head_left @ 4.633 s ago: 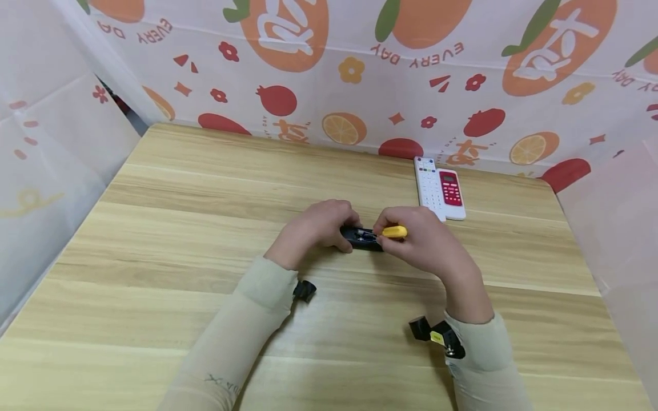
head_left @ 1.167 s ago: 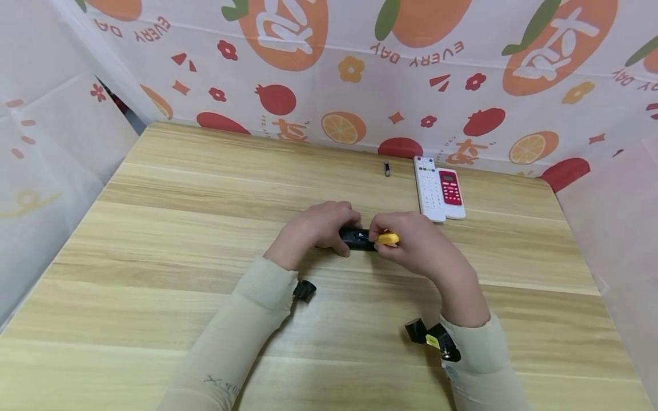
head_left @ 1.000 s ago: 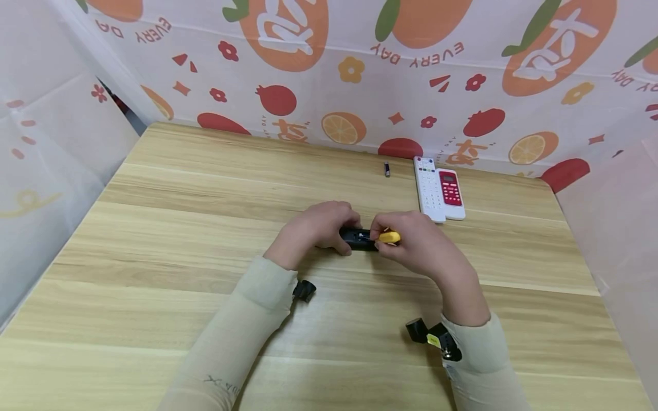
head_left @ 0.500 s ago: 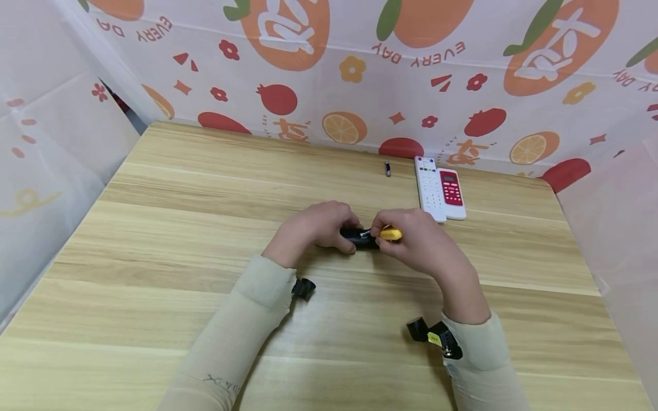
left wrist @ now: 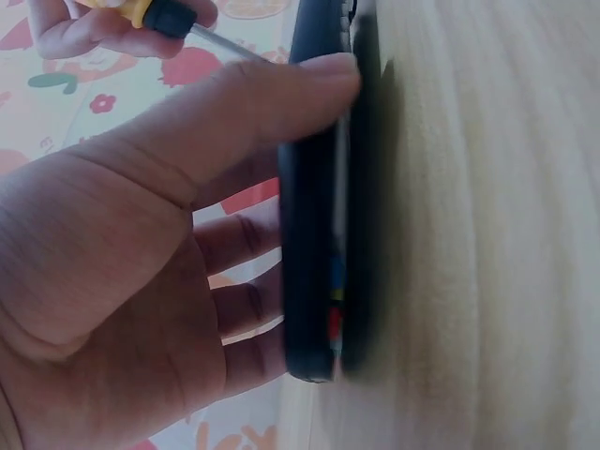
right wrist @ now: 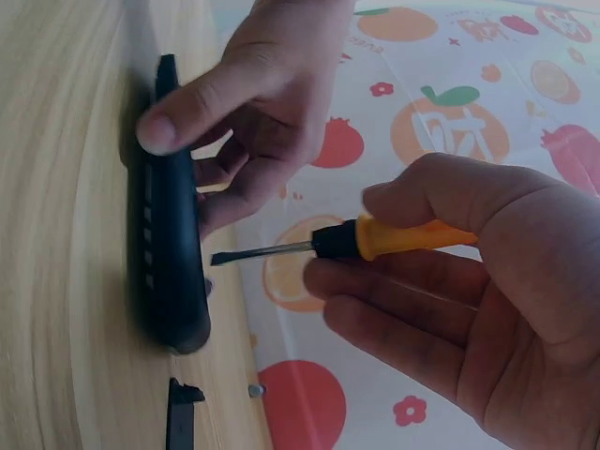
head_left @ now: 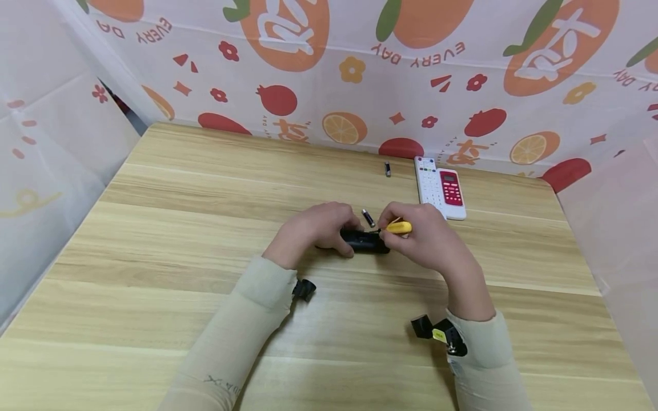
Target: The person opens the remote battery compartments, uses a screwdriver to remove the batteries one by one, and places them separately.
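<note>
A black remote control point(head_left: 366, 242) lies button side down on the table, its colored buttons showing at the lower edge in the left wrist view. My left hand point(head_left: 326, 225) grips its left end, thumb on the near side and fingers on the far side. In my right hand point(head_left: 426, 237) is a flat-blade screwdriver point(right wrist: 337, 241) with a yellow handle, pinched between thumb and fingers. Its tip is near the remote's far edge. Just beyond the remote lies a loose battery point(head_left: 368, 218); a second battery point(head_left: 388, 169) is farther back.
Two remotes stand at the back right, a long white one point(head_left: 429, 188) and a red-and-white one point(head_left: 452, 194). A small black piece point(right wrist: 181, 417) lies past the black remote's end in the right wrist view. A fruit-print cloth point(head_left: 308, 91) hangs behind the table point(head_left: 205, 200).
One battery appeared at the back between the oldest frame and the later ones. The other has just come out of the black remote onto the table; the screwdriver has shifted away and right.
</note>
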Action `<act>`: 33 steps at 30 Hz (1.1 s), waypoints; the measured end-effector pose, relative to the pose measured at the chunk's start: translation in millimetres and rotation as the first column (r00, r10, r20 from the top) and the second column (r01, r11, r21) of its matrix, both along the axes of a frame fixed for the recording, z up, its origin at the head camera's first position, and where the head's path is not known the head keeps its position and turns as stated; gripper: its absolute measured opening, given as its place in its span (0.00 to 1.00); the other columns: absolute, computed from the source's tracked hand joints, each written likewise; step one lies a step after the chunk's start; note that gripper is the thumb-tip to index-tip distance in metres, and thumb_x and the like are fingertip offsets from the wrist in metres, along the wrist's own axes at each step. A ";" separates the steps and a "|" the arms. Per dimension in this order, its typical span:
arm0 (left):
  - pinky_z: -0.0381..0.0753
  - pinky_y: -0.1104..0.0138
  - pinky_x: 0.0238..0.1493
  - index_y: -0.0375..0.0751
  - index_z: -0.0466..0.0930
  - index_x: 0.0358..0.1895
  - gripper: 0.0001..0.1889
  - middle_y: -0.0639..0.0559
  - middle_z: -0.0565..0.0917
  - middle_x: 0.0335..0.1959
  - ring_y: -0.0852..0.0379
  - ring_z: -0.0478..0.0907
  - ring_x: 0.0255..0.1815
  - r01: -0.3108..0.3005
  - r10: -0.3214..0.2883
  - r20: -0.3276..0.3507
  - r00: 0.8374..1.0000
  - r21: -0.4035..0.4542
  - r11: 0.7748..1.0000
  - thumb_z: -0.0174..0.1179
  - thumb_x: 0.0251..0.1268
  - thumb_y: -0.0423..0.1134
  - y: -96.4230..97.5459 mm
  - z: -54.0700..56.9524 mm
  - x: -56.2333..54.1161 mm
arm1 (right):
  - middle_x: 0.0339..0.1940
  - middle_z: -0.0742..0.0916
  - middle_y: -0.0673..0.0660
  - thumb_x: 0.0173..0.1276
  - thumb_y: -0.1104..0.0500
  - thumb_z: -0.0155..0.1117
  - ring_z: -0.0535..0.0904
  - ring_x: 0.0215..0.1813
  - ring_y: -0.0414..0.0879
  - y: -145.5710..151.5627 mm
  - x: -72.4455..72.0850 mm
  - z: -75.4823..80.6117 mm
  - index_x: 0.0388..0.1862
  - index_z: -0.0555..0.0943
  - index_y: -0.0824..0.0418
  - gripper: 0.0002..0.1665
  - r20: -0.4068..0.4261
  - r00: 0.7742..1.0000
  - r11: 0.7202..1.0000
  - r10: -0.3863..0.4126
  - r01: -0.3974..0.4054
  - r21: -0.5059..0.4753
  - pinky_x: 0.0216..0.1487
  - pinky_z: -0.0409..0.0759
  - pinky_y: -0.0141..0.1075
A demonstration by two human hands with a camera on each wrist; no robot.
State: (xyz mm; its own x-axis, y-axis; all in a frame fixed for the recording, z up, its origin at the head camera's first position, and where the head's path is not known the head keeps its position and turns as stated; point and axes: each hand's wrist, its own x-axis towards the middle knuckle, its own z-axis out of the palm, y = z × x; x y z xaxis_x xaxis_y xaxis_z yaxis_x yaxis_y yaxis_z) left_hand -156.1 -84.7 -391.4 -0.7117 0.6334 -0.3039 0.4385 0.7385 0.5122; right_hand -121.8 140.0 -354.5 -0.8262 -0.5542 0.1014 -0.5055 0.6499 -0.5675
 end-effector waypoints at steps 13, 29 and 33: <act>0.73 0.61 0.48 0.53 0.81 0.45 0.20 0.53 0.77 0.42 0.53 0.72 0.42 -0.030 0.028 -0.030 0.999 -0.066 0.997 0.79 0.49 0.45 3.6 -1.6 7.5 | 0.37 0.82 0.55 0.72 0.52 0.55 0.76 0.30 0.49 10.1 -58.7 -5.0 0.44 0.80 0.61 0.14 0.179 0.902 0.854 -0.393 0.430 -0.292 0.25 0.74 0.32; 0.74 0.60 0.47 0.56 0.81 0.44 0.19 0.54 0.77 0.44 0.53 0.73 0.43 -0.048 0.046 -0.033 0.998 -0.068 0.997 0.79 0.49 0.45 4.3 1.7 9.7 | 0.52 0.79 0.63 0.71 0.50 0.60 0.72 0.51 0.57 -21.1 -157.3 -50.1 0.61 0.71 0.65 0.26 0.171 0.865 0.854 -0.471 0.399 0.333 0.60 0.71 0.49; 0.74 0.60 0.48 0.56 0.81 0.44 0.20 0.54 0.77 0.44 0.53 0.73 0.43 -0.048 0.046 -0.038 0.998 -0.067 0.997 0.79 0.48 0.45 3.3 1.9 10.5 | 0.51 0.80 0.62 0.70 0.53 0.59 0.73 0.50 0.57 -23.5 -154.5 -54.7 0.59 0.72 0.63 0.23 0.143 0.889 0.857 -0.435 0.361 0.367 0.60 0.71 0.51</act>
